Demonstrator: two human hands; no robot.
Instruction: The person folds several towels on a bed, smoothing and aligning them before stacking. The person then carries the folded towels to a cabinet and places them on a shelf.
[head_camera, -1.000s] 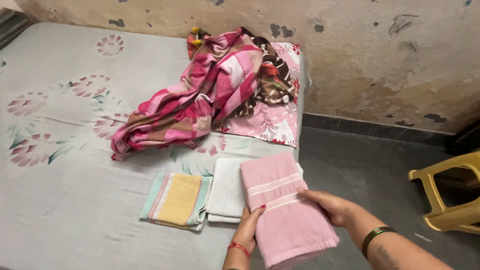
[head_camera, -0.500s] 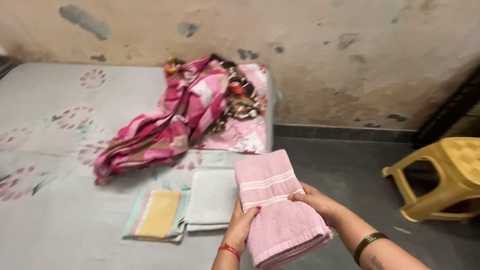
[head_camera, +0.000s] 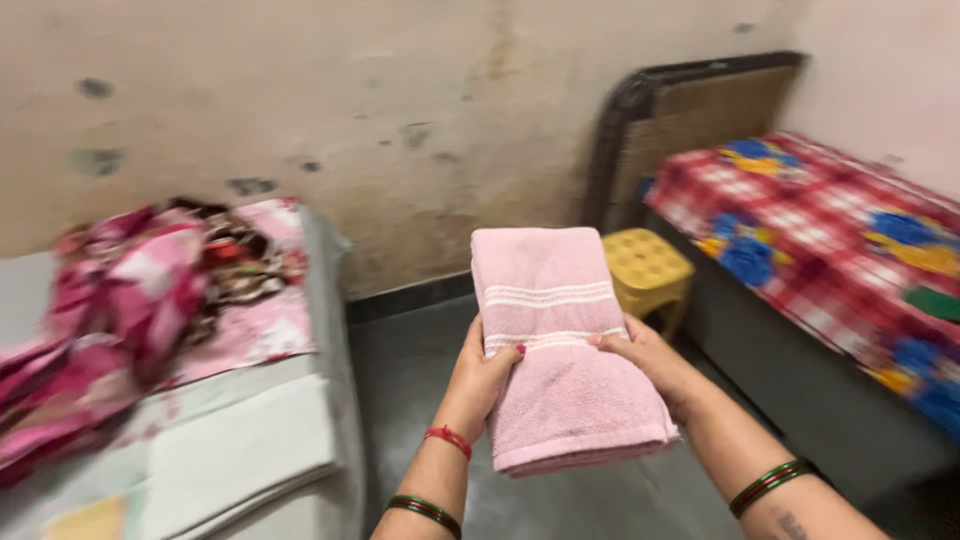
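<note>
A second bed (head_camera: 830, 220) with a red checked cover and blue flowers runs along the wall to the right of the grip, its dark headboard (head_camera: 690, 110) behind it. To the left of the grip lies the nearer bed (head_camera: 335, 330), grey-sheeted, carrying a blurred heap of pink and red cloth (head_camera: 110, 300) and, closer in, a folded white towel (head_camera: 240, 450), lying flat on the sheet, apparently so that it keeps its fold. A yellow plastic stool (head_camera: 645, 265) stands on the grey floor (head_camera: 590, 500) just beyond the grip, half hidden behind what is held.

The folded pink towel (head_camera: 560, 350) is up in the air over the floor, between the two beds, resting on nothing. It is carried flat and level, which probably keeps its layers stacked. The left hand (head_camera: 485, 370) clasps its left edge, thumb on top and fingers beneath; the right hand (head_camera: 650, 365) closes on the right edge the same way. Taking both sides supports the slab of cloth so that it sags little.
</note>
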